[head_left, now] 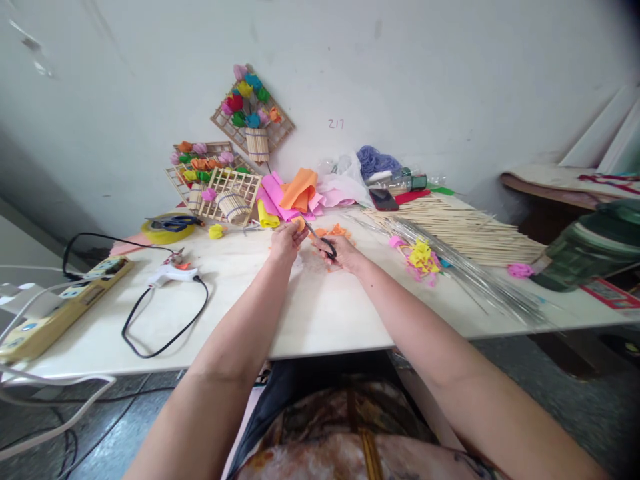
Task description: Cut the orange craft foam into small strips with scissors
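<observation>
My right hand (341, 252) grips black-handled scissors (320, 239), whose blades point up and left toward my left hand. My left hand (286, 241) pinches a small orange paper piece (299, 223) at the blade tips. Both hands hover over the middle of the white table (320, 313). Orange paper scraps (336, 231) lie on the table just behind my right hand. Sheets of pink and orange paper (293, 193) are piled right behind the hands.
A white glue gun (170, 272) with a black cord lies at left, beside a yellow power strip (60, 307). Stick lattice frames with paper flowers (220, 183) lean on the wall. Wooden sticks (460, 230), wires and yellow-pink scraps (421, 257) lie at right. A green jar (590, 247) stands far right.
</observation>
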{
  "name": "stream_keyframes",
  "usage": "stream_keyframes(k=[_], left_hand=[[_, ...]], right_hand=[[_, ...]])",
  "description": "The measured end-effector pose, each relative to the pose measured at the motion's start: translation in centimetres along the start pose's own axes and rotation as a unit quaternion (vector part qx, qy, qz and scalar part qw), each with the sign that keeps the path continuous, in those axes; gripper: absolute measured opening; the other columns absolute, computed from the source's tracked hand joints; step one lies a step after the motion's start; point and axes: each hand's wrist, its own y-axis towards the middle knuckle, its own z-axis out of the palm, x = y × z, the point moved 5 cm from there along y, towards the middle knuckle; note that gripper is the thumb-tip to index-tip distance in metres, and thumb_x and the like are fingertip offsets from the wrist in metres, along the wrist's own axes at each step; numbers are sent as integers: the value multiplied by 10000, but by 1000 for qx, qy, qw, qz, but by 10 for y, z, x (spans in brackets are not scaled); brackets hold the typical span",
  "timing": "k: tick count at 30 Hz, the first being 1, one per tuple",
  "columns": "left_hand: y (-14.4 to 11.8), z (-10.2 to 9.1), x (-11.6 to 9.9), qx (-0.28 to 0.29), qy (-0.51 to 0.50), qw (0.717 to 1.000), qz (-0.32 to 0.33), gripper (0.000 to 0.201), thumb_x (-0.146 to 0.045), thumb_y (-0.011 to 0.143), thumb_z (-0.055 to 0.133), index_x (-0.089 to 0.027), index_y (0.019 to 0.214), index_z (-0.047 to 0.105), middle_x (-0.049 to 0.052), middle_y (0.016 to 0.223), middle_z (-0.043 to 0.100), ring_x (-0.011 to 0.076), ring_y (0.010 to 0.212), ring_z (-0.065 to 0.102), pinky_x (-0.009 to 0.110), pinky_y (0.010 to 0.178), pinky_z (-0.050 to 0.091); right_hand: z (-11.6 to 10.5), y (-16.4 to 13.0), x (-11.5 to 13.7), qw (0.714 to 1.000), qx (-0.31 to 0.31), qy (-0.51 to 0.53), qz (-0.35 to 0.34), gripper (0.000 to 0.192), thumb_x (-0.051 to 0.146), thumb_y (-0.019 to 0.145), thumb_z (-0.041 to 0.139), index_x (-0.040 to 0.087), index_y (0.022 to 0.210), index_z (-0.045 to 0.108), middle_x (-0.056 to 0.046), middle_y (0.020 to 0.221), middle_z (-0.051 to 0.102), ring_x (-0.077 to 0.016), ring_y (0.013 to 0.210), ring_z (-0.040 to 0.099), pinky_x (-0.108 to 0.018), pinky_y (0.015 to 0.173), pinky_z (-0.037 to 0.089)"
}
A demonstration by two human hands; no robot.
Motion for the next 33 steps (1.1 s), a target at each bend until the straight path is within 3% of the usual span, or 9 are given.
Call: stream_keyframes(k=[7, 14, 20, 26, 33], left_hand=[[4, -1, 5, 19, 12, 1000, 0, 105, -105, 749, 674, -165, 726, 591, 17, 662, 674, 174, 800, 738, 353, 909, 577], [7, -1, 12, 46, 3, 999, -1, 111, -116, 712, 704, -163, 737, 606, 22, 697, 705, 161, 747, 733, 355, 920, 579], [8, -2, 13, 51, 2, 999, -2, 124, -122, 695, 718, -171, 739, 613, 27, 713, 718, 185, 823, 748, 368, 943, 576], [9, -3, 13, 53, 3, 999, 1, 107, -119, 699, 694, -172, 726, 605, 28, 700, 711, 178, 778, 742, 376, 948, 570], [11, -4, 12, 60, 7, 998, 5, 144, -135, 682, 722, -169, 755, 604, 25, 714, 707, 172, 771, 739, 368, 930, 577]], right_hand=[[2, -8, 7, 1000, -3, 14, 0, 175, 292, 861, 687, 153, 791, 607, 54, 537, 494, -60, 397, 400, -149, 338, 256], [-1, -5, 6, 1000, -4, 2, -15, 308, 386, 837, 731, 167, 713, 553, 51, 539, 500, -58, 395, 400, -157, 345, 263], [-5, 3, 0, 1000, -2, 1, -31, 288, 371, 843, 736, 166, 729, 569, 47, 548, 492, -53, 391, 387, -164, 337, 251], [-3, 2, 2, 1000, -9, -2, -23, 309, 341, 864, 716, 165, 687, 535, 48, 537, 477, -42, 379, 362, -155, 330, 244], [-4, 3, 1, 999, -9, 11, -29, 236, 323, 857, 722, 146, 747, 612, 47, 539, 466, -47, 400, 343, -148, 322, 252]])
